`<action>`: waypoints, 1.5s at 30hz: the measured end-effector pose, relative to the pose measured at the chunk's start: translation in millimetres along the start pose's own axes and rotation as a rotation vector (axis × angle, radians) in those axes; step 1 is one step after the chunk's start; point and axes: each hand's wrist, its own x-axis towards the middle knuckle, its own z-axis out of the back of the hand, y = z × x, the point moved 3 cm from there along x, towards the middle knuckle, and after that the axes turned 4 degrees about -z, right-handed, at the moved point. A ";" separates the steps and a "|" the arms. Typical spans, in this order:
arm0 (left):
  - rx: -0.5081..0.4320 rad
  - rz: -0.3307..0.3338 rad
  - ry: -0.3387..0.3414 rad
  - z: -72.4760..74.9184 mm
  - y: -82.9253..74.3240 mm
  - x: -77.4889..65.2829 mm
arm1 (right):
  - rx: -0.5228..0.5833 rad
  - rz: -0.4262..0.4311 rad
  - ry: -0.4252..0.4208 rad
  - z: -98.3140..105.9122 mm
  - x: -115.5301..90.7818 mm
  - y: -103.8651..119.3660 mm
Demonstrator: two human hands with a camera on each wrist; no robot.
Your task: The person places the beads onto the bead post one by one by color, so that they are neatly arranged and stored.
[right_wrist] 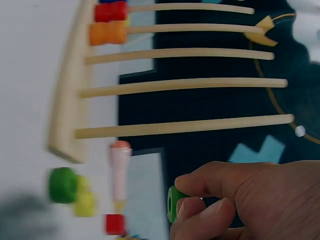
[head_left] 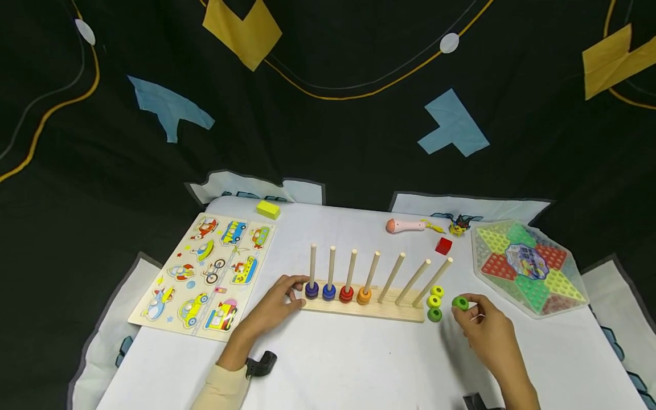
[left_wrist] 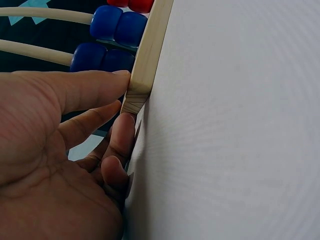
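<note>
A wooden peg rack [head_left: 353, 307] stands on the white table with several upright pegs. Dark blue beads [head_left: 311, 290], blue beads [head_left: 329, 292], red beads [head_left: 346, 294] and orange beads [head_left: 364, 296] sit stacked on the four left pegs; the three right pegs are bare. My left hand [head_left: 274, 307] holds the rack's left end between thumb and fingers, seen close in the left wrist view. To the right, my right hand [head_left: 487, 330] pinches a green bead [head_left: 460, 303] above the table. Beside the rack's right end lie two yellow beads [head_left: 435, 296] and another green bead [head_left: 434, 315].
A picture puzzle board [head_left: 205, 273] lies at left, a yellow block [head_left: 268, 209] behind it. A pink microphone-like toy [head_left: 405, 226], a red cube [head_left: 443, 246] and a small figure [head_left: 459, 226] sit at the back right. A star-patterned game board [head_left: 530, 267] lies far right.
</note>
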 end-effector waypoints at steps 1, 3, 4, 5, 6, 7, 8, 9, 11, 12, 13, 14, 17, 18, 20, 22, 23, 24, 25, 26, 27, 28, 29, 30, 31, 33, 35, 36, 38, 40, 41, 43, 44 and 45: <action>0.001 -0.002 0.001 0.1 -0.3 0.1 | -0.001 0.018 -0.016 4.9 0.5 4.8; 0.003 -0.008 0.003 0.2 -1.0 0.4 | -0.003 0.055 -0.052 14.5 1.6 14.7; 0.004 -0.009 0.004 0.2 -1.1 0.5 | -0.003 0.075 -0.071 19.1 2.0 20.0; 0.003 -0.007 0.004 0.3 -1.2 0.5 | -0.009 0.094 -0.088 23.4 2.5 25.4; 0.002 -0.005 0.005 0.2 -1.1 0.4 | -0.014 0.115 -0.105 27.5 3.0 30.8; 0.002 -0.001 0.005 0.2 -1.0 0.3 | -0.016 0.135 -0.121 31.5 3.5 36.6; 0.001 0.002 0.006 0.3 -0.9 0.1 | -0.017 0.151 -0.133 35.1 3.9 42.5; 0.001 0.004 0.005 0.3 -0.7 0.0 | -0.022 0.172 -0.149 38.5 4.6 48.7; 0.000 0.007 0.005 0.3 -0.4 -0.3 | -0.026 0.206 -0.174 45.0 5.2 61.7; 0.001 0.005 0.005 0.1 -0.1 -0.3 | -0.026 0.224 -0.187 47.8 5.4 68.3; 0.001 0.005 0.005 0.1 -0.1 -0.3 | -0.027 0.241 -0.199 50.2 5.3 75.1; 0.000 0.004 0.004 0.1 -0.1 -0.3 | -0.025 0.260 -0.205 52.0 5.1 81.6; -0.003 0.004 0.004 0.1 0.0 -0.3 | -0.022 0.312 -0.213 53.6 4.1 99.5; -0.004 0.005 0.004 0.2 -0.1 -0.4 | -0.017 0.331 -0.209 53.1 3.8 104.8; -0.003 0.009 0.004 0.5 -0.4 -0.6 | -0.004 0.364 -0.187 50.5 3.4 114.5; -0.001 0.010 0.002 0.4 -0.2 -0.7 | -0.003 0.393 -0.165 46.8 3.5 123.0; -0.001 0.009 0.001 0.3 0.0 -0.7 | -0.003 0.403 -0.151 44.5 3.5 126.9; -0.003 0.003 -0.001 0.3 0.2 -0.7 | -0.004 0.411 -0.139 42.1 3.4 130.8; -0.004 -0.001 -0.002 0.0 0.5 -0.6 | -0.004 0.419 -0.124 39.4 3.4 134.3; -0.006 -0.006 -0.003 -0.2 0.8 -0.5 | -0.007 0.426 -0.110 36.6 3.4 137.4; -0.008 -0.013 -0.005 -0.4 0.8 -0.5 | -0.010 0.433 -0.099 33.8 3.4 140.2; -0.010 -0.020 -0.006 -0.6 0.8 -0.3 | -0.009 0.436 -0.084 31.0 3.2 142.7; -0.011 -0.026 -0.005 -0.8 0.9 -0.3 | -0.010 0.443 -0.071 28.3 3.0 144.9; -0.011 -0.032 -0.004 -0.9 1.0 -0.2 | -0.013 0.448 -0.058 25.8 2.9 146.9; -0.012 -0.033 -0.002 -1.1 0.6 -0.3 | -0.016 0.453 -0.050 23.7 2.6 148.0; -0.011 -0.035 0.000 -1.5 0.4 -0.4 | -0.022 0.458 -0.042 20.8 1.8 149.8; -0.011 -0.036 0.002 -1.6 0.3 -0.6 | -0.033 0.462 -0.040 19.2 0.8 151.0; -0.011 -0.034 0.002 -1.4 0.0 -0.6 | -0.038 0.462 -0.040 18.6 0.4 151.5; -0.008 -0.032 0.002 -1.3 -0.4 -0.6 | -0.050 0.463 -0.042 17.8 -0.4 152.3; -0.009 -0.027 0.001 -0.8 -1.0 -0.5 | -0.064 0.463 -0.042 17.0 -0.6 153.1; -0.008 -0.024 0.001 -0.7 -1.2 -0.4 | -0.071 0.461 -0.043 16.6 -0.6 153.3; -0.008 -0.020 -0.001 -0.5 -1.4 -0.3 | -0.079 0.457 -0.042 16.2 -0.5 153.6; -0.006 -0.018 0.000 -0.5 -1.4 -0.3 | -0.080 0.454 -0.041 16.0 -0.4 153.7; -0.007 -0.016 0.000 -0.3 -1.7 -0.4 | -0.081 0.453 -0.041 15.9 -0.2 153.7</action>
